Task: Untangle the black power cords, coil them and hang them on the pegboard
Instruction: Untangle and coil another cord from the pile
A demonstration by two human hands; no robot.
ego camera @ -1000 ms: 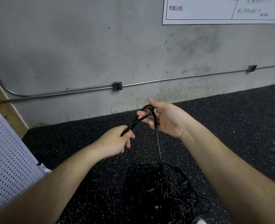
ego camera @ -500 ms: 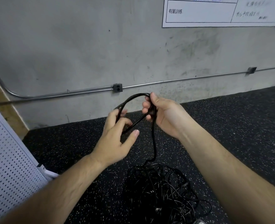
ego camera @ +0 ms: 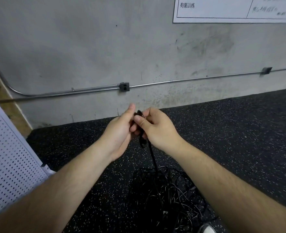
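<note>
Above the tangled pile [ego camera: 169,195], near the pegboard [ego camera: 9,157], the right hand [ego camera: 157,130] pinches a cord [ego camera: 151,153] (left hand [ego camera: 118,133]: grip hidden).

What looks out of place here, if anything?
Only the heap of thin black power cords on the speckled black rubber floor: a loose snarl at bottom centre. One black cord rises from it, held by the left hand and right hand.

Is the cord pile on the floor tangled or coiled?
Tangled: the cord pile lies in loose crossing loops, with no neat coil. One cord runs up from it into the right hand.
</note>
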